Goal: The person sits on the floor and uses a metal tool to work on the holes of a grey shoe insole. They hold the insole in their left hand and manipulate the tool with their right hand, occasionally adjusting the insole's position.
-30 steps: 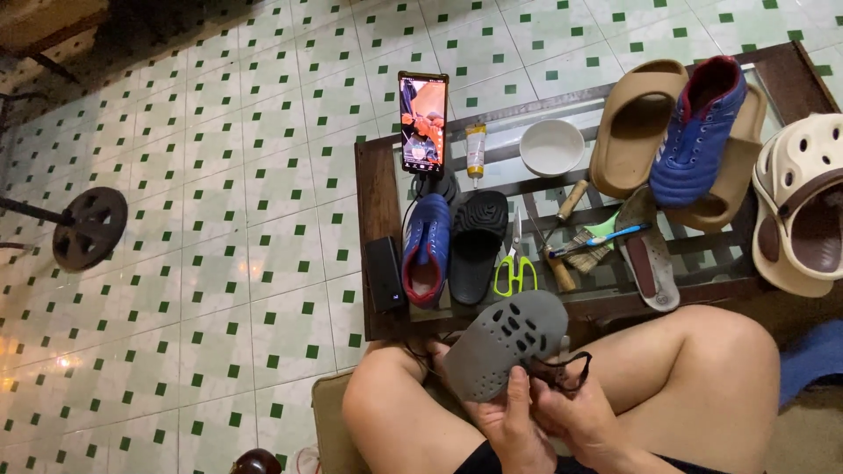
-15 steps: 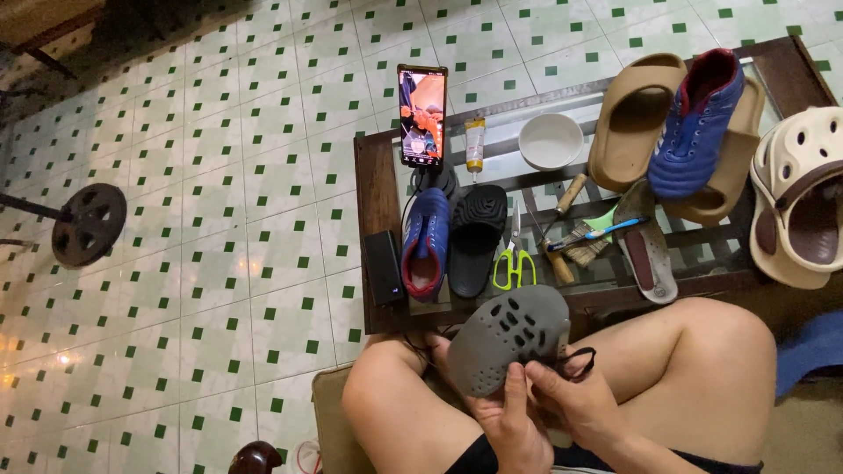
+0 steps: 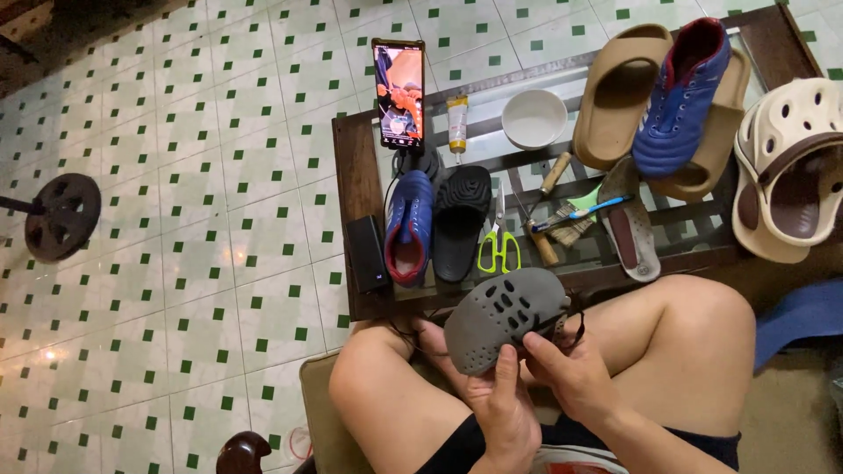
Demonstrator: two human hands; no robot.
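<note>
- I count two blue football boots (image 3: pixel 409 226) (image 3: pixel 680 96) on the table.
- Two tan slides (image 3: pixel 619 92) (image 3: pixel 716 132).
- One black slide (image 3: pixel 460 219).
- One phone (image 3: pixel 399 92), one white bowl (image 3: pixel 534 118), one pair of green scissors (image 3: pixel 499 246).

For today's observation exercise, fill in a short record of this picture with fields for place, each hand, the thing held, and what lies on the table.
Place: low glass-topped table on a green-and-white tiled floor
Left hand: grips the grey clog from below
Right hand: on the clog's right side, by a dark cord
On table: phone, glue tube, white bowl, green scissors, blue shoe, black slide
</note>
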